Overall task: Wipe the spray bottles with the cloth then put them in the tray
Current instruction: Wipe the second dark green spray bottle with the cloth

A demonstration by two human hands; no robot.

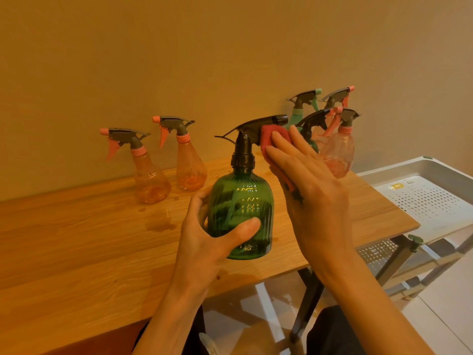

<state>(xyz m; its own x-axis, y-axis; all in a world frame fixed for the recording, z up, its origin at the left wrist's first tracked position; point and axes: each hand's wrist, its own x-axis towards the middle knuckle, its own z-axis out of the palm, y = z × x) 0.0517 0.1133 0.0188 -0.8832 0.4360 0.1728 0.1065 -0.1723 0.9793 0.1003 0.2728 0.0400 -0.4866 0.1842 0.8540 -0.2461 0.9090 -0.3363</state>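
A wooden desk [89, 252] runs along a plain wall, its right end meeting a white perforated tray [419, 201] that sits just past the edge, on a wheeled rack. Over the desk's front edge, near its right corner, a person holds a green ribbed spray bottle [240, 211] upright — the left hand [204, 242] curls round the lower body, thumb across the front. The right hand [307, 185], fingers straight and together, presses a red cloth [273, 139] against the bottle's black trigger head, the cloth trailing down under the palm. At the back edge toward the left, two clear orange spray bottles [151, 175] with pink triggers stand side by side, nozzles pointing left. At the back right corner a cluster stands close together — a dark green bottle [311, 139], a mint-topped bottle [302, 103] and two more pink-trimmed bottles [340, 147], partly hidden by the right hand. A small wet patch [158, 224] marks the wood left of the held bottle.
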